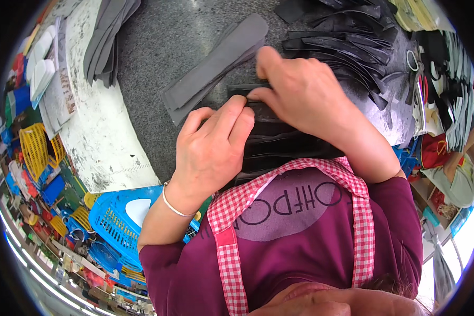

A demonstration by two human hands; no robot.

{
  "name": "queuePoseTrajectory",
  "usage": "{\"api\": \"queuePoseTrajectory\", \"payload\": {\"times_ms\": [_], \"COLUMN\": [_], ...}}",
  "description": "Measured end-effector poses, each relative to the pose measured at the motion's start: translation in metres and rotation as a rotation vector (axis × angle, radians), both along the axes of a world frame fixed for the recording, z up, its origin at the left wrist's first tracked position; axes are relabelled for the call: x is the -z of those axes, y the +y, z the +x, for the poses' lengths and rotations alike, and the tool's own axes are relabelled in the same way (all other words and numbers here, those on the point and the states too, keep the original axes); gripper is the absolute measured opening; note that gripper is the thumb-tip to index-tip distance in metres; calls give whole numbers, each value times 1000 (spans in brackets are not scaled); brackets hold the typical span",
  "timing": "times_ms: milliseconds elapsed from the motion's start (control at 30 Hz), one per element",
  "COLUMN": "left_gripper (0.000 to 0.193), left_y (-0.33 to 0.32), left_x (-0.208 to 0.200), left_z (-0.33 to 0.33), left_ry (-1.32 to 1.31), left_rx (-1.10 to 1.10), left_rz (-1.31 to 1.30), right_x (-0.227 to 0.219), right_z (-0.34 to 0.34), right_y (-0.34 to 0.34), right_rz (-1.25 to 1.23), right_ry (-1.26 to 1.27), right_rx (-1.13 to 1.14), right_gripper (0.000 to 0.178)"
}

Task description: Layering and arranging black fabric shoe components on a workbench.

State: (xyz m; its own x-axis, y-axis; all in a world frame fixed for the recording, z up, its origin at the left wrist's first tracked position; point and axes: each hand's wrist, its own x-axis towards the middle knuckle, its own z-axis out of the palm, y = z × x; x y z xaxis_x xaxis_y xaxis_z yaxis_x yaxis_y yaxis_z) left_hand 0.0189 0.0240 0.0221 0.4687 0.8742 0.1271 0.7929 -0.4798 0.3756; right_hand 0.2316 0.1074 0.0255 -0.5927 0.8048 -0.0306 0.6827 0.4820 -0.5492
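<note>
My left hand [213,150] is closed, its fingertips pinching the edge of a black strip [266,111] at the table's near side. My right hand [305,92] is just to the right, its thumb tip touching the strip beside my left fingertips. Its index finger stands raised and apart from the thumb, with nothing seen between them. More glossy black strips [271,147] lie in a row below both hands, partly hidden by my right forearm. Beyond my hands, a small fanned stack of grey strips [216,66] rests on the speckled dark table [152,68].
Many loose black strips [347,47] are heaped at the far right. Another grey stack [108,39] lies at the far left on a white sheet [102,142]. A blue plastic basket [113,218] stands left of my arm. Another person [455,174] is at the right edge.
</note>
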Motion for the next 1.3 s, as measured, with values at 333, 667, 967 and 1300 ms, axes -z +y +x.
{"api": "queuePoseTrajectory", "payload": {"times_ms": [333, 667, 967, 1300], "left_gripper": [50, 50, 31, 23], "left_y": [18, 24, 40, 83], "left_x": [-5, -7, -13, 11], "left_z": [7, 10, -19, -36], "left_ry": [200, 199, -282, -246], "left_rx": [87, 130, -175, -160], "left_rz": [169, 110, 106, 101], "right_x": [-21, -20, -27, 10], "right_z": [83, 83, 73, 10], "right_y": [-23, -8, -35, 19], "right_rz": [-276, -265, -282, 346], "right_ry": [240, -51, -51, 291], "right_rx": [388, 269, 35, -74], "right_gripper": [20, 16, 15, 20]}}
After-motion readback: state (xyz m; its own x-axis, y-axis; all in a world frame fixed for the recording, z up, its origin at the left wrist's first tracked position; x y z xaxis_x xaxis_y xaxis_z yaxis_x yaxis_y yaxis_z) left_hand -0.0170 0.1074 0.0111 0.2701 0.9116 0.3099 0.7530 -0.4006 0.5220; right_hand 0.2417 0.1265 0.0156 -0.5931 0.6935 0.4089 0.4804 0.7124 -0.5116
